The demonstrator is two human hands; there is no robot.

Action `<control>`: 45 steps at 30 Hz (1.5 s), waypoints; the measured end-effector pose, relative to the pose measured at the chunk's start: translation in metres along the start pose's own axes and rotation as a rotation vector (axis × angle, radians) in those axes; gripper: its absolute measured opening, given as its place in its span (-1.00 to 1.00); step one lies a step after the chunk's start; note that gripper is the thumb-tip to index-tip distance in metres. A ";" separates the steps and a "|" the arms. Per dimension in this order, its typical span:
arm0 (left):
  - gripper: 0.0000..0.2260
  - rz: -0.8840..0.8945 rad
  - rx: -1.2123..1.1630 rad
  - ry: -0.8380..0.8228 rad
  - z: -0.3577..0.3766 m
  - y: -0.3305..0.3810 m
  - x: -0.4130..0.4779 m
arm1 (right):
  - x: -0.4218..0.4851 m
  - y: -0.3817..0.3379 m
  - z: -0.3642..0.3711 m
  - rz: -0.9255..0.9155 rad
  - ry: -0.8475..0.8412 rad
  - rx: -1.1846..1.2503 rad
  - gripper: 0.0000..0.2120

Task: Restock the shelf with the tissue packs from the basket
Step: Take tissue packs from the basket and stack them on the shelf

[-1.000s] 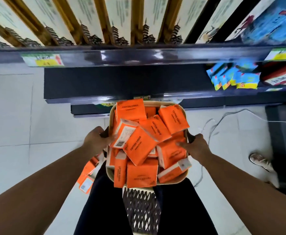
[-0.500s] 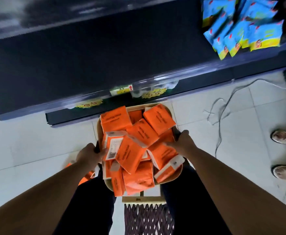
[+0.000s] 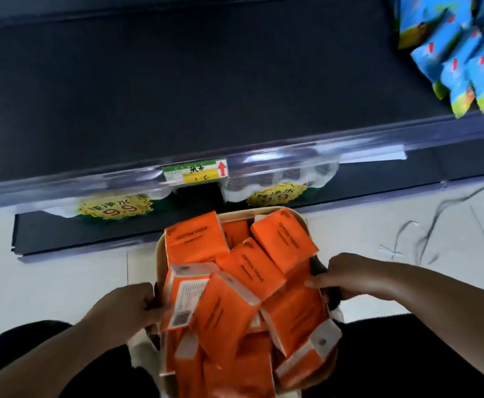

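- My left hand [image 3: 123, 305] clenches the basket [image 3: 243, 213] at its 9 o'clock edge, fingers curled over the dark handle there.
- My right hand [image 3: 347, 275] clenches the basket's 3 o'clock edge the same way, with the thumb lying on an orange pack.
- The basket sits at 6 o'clock of the view, between my 2 forearms and over my dark-clothed legs.
- The tissue packs [image 3: 246, 268] are all in the basket: orange wrappers, heaped loosely and tilted, some past the rim. I cannot tell the count.
- The shelf [image 3: 177, 96] is dark and spans 9 to 3 o'clock above the basket, its bare deck at 12 o'clock.
- A price tag [image 3: 196, 170] sits on the shelf's front rail at 12 o'clock of the basket, green and yellow with a red arrow.
- 2 yellow starburst stickers [image 3: 114, 208] sit below the rail at 10 and 1 o'clock of the basket, both reading 9.9.
- Blue snack packs [image 3: 450, 53] stand on the shelf at 2 o'clock, blurred.
- A loose cable [image 3: 424, 234] lies on the pale tile floor at 3 o'clock.
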State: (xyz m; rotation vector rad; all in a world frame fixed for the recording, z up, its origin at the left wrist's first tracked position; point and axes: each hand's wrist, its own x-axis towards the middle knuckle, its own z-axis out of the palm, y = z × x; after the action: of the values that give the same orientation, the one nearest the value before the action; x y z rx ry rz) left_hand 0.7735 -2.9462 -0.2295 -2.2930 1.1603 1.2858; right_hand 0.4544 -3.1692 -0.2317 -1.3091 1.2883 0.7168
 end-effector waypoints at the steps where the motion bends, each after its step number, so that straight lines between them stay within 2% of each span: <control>1: -0.69 0.044 0.057 -0.034 0.002 0.003 0.002 | 0.003 -0.003 0.000 -0.010 -0.016 -0.017 -0.63; 3: -0.70 0.091 0.127 -0.058 0.002 0.011 0.005 | 0.006 -0.007 0.000 -0.027 -0.058 -0.031 -0.68; 5: -0.69 0.073 0.141 -0.011 0.004 0.015 0.009 | 0.010 -0.007 0.004 -0.043 -0.085 -0.027 -0.71; 8: -0.64 0.041 0.160 0.086 0.003 0.014 0.017 | 0.013 -0.002 0.013 -0.057 -0.031 0.065 -0.73; 12: -0.62 0.055 0.131 0.083 0.010 0.014 0.008 | 0.002 -0.001 0.036 -0.078 0.058 0.117 -0.78; 15: -0.74 0.064 0.079 0.128 0.018 0.014 0.006 | -0.014 -0.005 0.050 -0.120 0.109 0.090 -0.80; 16: -0.72 0.065 0.069 0.157 0.020 0.013 0.008 | -0.020 -0.006 0.054 -0.138 0.113 0.042 -0.81; 17: -0.61 0.061 0.076 0.181 0.022 0.013 0.009 | -0.028 -0.009 0.057 -0.150 0.119 -0.031 -0.80; 19: -0.49 0.035 0.107 0.212 0.026 0.016 0.006 | -0.039 -0.012 0.061 -0.162 0.126 -0.208 -0.71; 23: -0.60 -0.026 0.124 0.234 0.033 0.036 -0.025 | -0.056 -0.010 0.072 -0.178 0.167 -0.334 -0.40; 27: -0.45 -0.011 0.181 0.202 0.032 0.047 -0.030 | -0.077 0.000 0.086 -0.212 0.172 -0.422 -0.36; 30: -0.58 0.047 0.130 0.318 0.026 0.074 -0.059 | -0.087 0.002 0.086 -0.227 0.144 -0.505 -0.22; 33: -0.65 0.071 0.136 0.431 0.029 0.094 -0.069 | -0.102 0.000 0.084 -0.205 0.141 -0.601 -0.18; 36: -0.62 0.064 0.218 0.387 0.039 0.086 -0.070 | -0.112 0.002 0.081 -0.199 0.198 -0.697 -0.11; 39: -0.55 0.076 0.168 0.363 0.042 0.073 -0.069 | -0.114 0.007 0.078 -0.195 0.191 -0.717 0.04; 41: -0.50 0.156 0.113 0.344 0.039 0.076 -0.068 | -0.113 0.009 0.079 -0.215 0.166 -0.750 0.11; 45: -0.50 0.553 -0.001 0.260 0.028 0.101 -0.067 | -0.104 0.018 0.088 -0.406 0.240 -0.745 0.02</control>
State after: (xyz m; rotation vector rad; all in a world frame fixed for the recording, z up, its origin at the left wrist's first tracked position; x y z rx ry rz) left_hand 0.6620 -2.9615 -0.1768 -2.2718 1.9849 1.1589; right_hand 0.4380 -3.0547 -0.1577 -2.2392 0.9019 0.7919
